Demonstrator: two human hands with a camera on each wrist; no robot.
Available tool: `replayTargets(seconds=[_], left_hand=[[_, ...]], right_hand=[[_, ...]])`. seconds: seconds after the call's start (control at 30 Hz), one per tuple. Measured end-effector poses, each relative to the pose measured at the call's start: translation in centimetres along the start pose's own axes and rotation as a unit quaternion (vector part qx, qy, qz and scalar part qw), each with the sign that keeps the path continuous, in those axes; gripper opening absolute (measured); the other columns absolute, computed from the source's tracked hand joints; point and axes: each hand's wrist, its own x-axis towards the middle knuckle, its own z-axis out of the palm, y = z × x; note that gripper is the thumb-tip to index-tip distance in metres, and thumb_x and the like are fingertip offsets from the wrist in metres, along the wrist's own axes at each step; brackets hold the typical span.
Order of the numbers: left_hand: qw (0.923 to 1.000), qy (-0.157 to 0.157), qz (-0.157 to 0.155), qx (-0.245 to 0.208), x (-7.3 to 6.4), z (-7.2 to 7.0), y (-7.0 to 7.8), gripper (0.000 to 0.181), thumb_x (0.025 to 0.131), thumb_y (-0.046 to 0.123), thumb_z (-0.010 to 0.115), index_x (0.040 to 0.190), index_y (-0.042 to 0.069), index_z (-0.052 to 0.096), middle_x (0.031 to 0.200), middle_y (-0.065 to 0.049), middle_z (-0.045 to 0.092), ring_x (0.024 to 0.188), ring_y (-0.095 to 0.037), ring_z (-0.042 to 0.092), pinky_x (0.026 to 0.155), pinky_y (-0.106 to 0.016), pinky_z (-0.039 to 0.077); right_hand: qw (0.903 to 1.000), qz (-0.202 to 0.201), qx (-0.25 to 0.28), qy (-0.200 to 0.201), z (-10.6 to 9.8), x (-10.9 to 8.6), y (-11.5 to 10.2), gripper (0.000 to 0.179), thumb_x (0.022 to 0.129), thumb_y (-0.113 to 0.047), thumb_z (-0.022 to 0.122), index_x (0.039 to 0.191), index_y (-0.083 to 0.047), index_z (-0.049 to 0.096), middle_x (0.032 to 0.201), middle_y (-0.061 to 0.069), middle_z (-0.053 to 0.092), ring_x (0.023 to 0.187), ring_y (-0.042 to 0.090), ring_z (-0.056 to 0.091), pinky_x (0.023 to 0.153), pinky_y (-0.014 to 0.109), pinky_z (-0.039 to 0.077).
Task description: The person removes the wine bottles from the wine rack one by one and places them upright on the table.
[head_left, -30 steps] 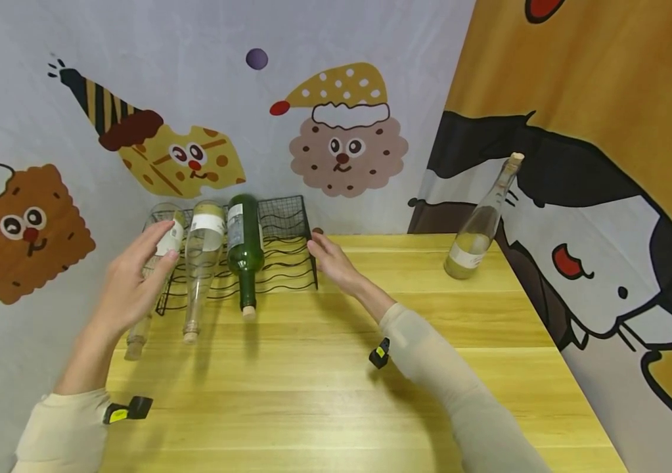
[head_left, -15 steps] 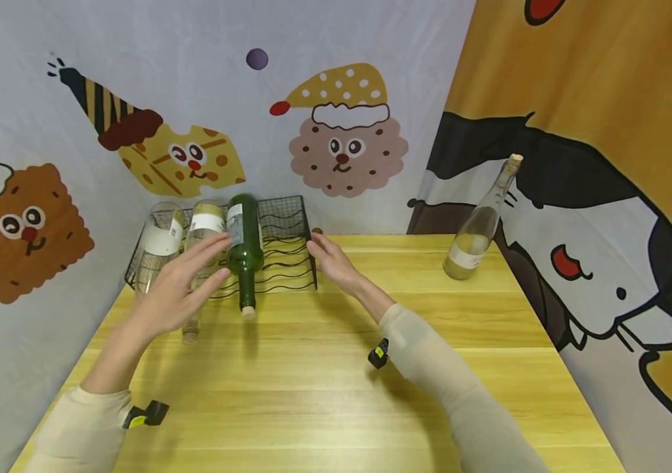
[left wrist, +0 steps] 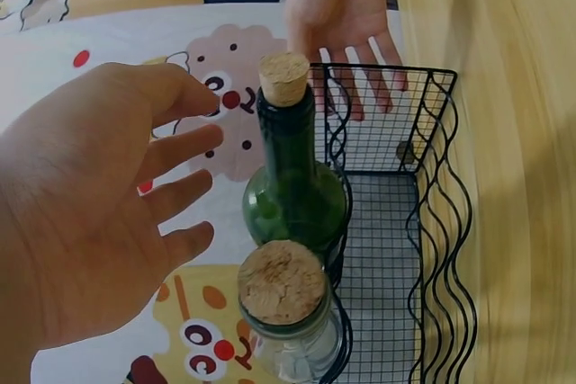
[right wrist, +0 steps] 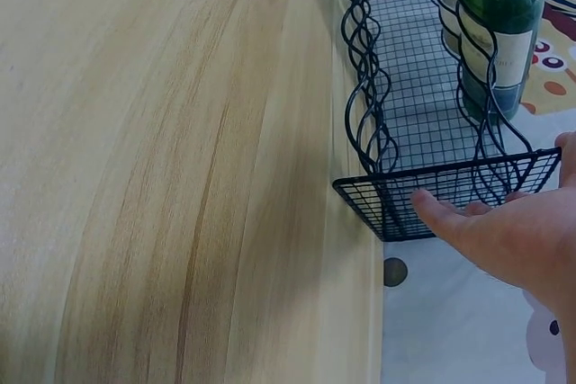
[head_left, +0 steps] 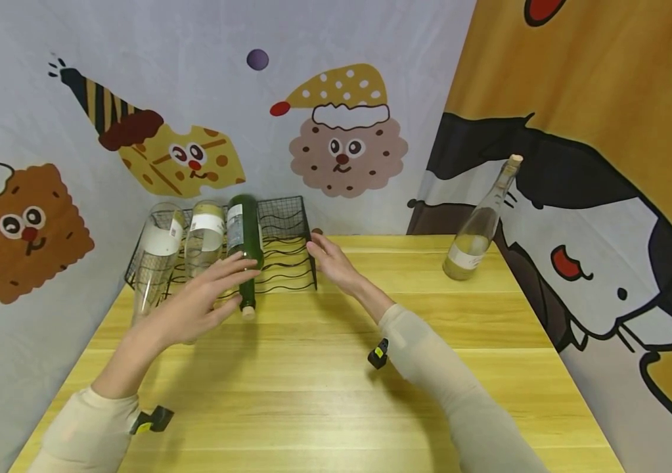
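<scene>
My left hand [head_left: 202, 305], fingers extended, hovers over the necks of the bottles in a black wire wine rack [head_left: 282, 276]. In the left wrist view it lies beside the corked green wine bottle [left wrist: 292, 195], a gap showing between them. Two clear corked bottles lie left of the green one: the middle clear bottle [head_left: 204, 240], its neck hidden behind my hand, and the leftmost clear bottle [head_left: 155, 263]. My right hand [head_left: 336, 264] rests straight fingers against the rack's right end panel [right wrist: 450, 186].
A clear corked bottle [head_left: 471, 243] with a white label stands upright at the back right of the wooden table [head_left: 336, 394]. A cartoon-printed cloth [head_left: 194, 66] hangs behind the rack. The rack's right-hand slots hold no bottle.
My left hand has moved right, from the leftmost clear bottle across the middle one to the green bottle's neck. My right hand has stayed at the rack's end.
</scene>
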Motion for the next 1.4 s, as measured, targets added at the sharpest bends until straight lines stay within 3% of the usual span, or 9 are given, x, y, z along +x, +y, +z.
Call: replayTargets(seconds=[0.3, 0.47, 0.87, 1.13, 1.4], left_hand=[[0.9981, -0.060, 0.002, -0.009, 0.6, 0.6, 0.2, 0.054, 0.108, -0.001, 0.070, 0.161, 0.009, 0.064, 0.173, -0.017, 0.055, 0.169, -0.051, 0.035, 0.139, -0.077, 0.024], [0.9968, -0.077, 0.012, 0.019, 0.9, 0.8, 0.1, 0.052, 0.104, -0.004, 0.073, 0.154, 0.011, 0.071, 0.172, -0.016, 0.057, 0.168, -0.050, 0.038, 0.137, -0.079, 0.025], [0.9933, -0.087, 0.032, 0.069, 1.2, 1.2, -0.5, 0.060, 0.093, -0.023, 0.064, 0.142, 0.009, 0.079, 0.162, -0.018, 0.066, 0.162, -0.049, 0.050, 0.136, -0.076, 0.033], [0.9893, -0.085, 0.046, 0.109, 1.9, 1.4, -0.8, 0.054, 0.092, -0.025, 0.072, 0.134, 0.008, 0.082, 0.151, -0.018, 0.075, 0.157, -0.048, 0.056, 0.133, -0.073, 0.040], [0.9873, -0.075, 0.044, 0.133, 2.2, 1.5, -1.0, 0.057, 0.088, -0.021, 0.082, 0.138, 0.007, 0.081, 0.151, -0.016, 0.075, 0.155, -0.044, 0.059, 0.134, -0.067, 0.042]], right_hand=[[0.9998, -0.004, -0.017, 0.001, -0.1, -0.1, 0.1, 0.070, 0.125, -0.043, 0.039, 0.181, -0.005, 0.020, 0.187, 0.023, 0.025, 0.172, 0.041, 0.033, 0.135, 0.065, 0.045], [0.9998, -0.003, -0.017, 0.004, 0.0, 0.0, 0.2, 0.071, 0.125, -0.045, 0.039, 0.181, -0.007, 0.021, 0.187, 0.023, 0.026, 0.172, 0.041, 0.034, 0.135, 0.065, 0.046], [0.9997, 0.000, -0.023, 0.006, 0.0, 0.0, 0.4, 0.071, 0.124, -0.048, 0.040, 0.182, -0.010, 0.022, 0.187, 0.021, 0.026, 0.173, 0.039, 0.034, 0.135, 0.064, 0.046], [0.9996, 0.009, -0.023, 0.012, 0.2, 0.1, 0.3, 0.070, 0.124, -0.048, 0.041, 0.182, -0.013, 0.024, 0.186, 0.016, 0.030, 0.171, 0.038, 0.037, 0.135, 0.062, 0.046], [0.9995, 0.009, -0.022, 0.019, 0.2, 0.0, 0.2, 0.070, 0.124, -0.048, 0.041, 0.182, -0.012, 0.024, 0.186, 0.015, 0.030, 0.171, 0.039, 0.038, 0.135, 0.062, 0.046]])
